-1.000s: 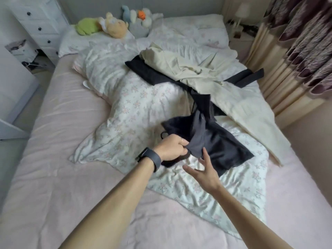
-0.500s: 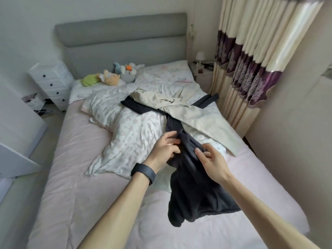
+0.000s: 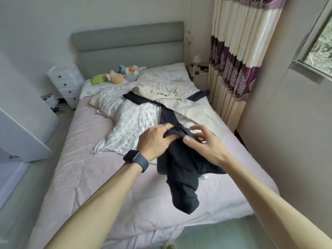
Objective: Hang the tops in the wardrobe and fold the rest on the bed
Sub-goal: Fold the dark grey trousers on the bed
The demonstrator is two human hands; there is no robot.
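A dark grey garment (image 3: 181,169) hangs bunched above the pink bed (image 3: 86,159), lifted off the sheet. My left hand (image 3: 154,141), with a dark watch on the wrist, grips its top edge. My right hand (image 3: 204,144) pinches the same edge with the thumb, its other fingers spread. Farther up the bed a cream garment (image 3: 179,101) lies spread over a long black garment (image 3: 167,114), both on a white floral duvet (image 3: 129,115).
Soft toys (image 3: 116,76) lie on the pillows by the grey headboard. A white drawer unit (image 3: 66,83) stands left of the bed, a white door panel (image 3: 19,133) nearer on the left. Curtains (image 3: 237,56) and a small nightstand (image 3: 199,72) are at the right.
The dark grey garment has been lifted off the duvet and hangs from both hands. My right hand went from open beside it to pinching it. The view has tilted up.
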